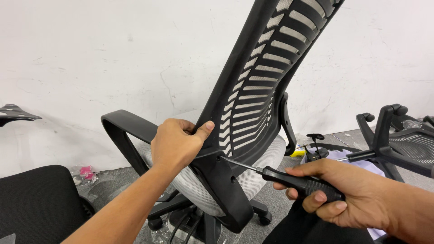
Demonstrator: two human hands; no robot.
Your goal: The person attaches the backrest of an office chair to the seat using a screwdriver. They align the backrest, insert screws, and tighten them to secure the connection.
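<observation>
An office chair stands in front of me, its black slatted backrest rising toward the top right over a grey mesh seat. My left hand grips the lower left edge of the backrest, thumb up, beside the black left armrest. My right hand is closed around the black handle of a screwdriver. The screwdriver's thin shaft points left, and its tip touches the black bracket that joins backrest and seat.
A white wall runs behind the chair. A black cushion lies at the lower left. More black chair parts and a wheeled base sit on the grey floor at the right. Pink scraps lie near the wall.
</observation>
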